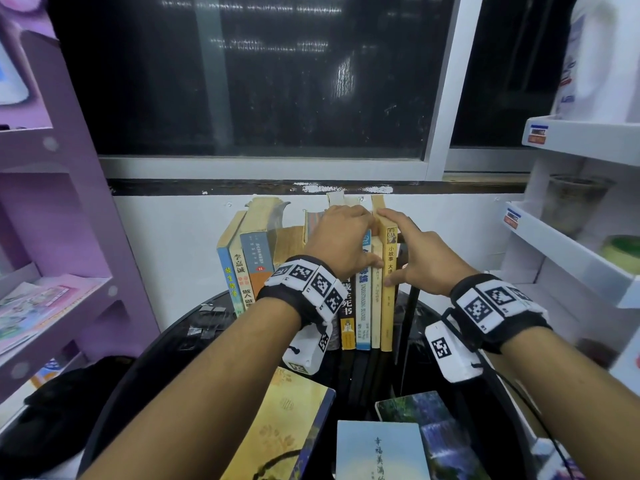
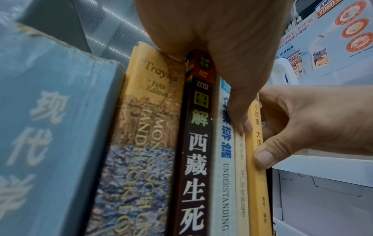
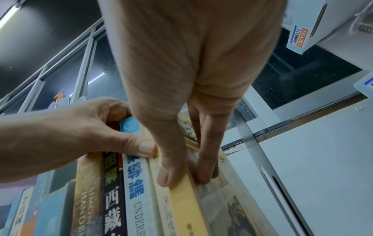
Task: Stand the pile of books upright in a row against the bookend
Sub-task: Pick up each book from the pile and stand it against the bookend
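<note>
Two hands on the upright row: your left hand [image 1: 341,237] grips the middle books [image 1: 360,299]; your right hand [image 1: 414,258] pinches the yellow book [image 1: 388,306], thumb on spine.

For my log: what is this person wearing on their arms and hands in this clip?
Both forearms are bare, with no sleeves or gloves. The left wrist band and right wrist band are black straps covered in white square tiles printed with black coded markers. Under each hangs a white boxy camera unit, also carrying such markers. A thin black cable trails from the right unit.
</note>
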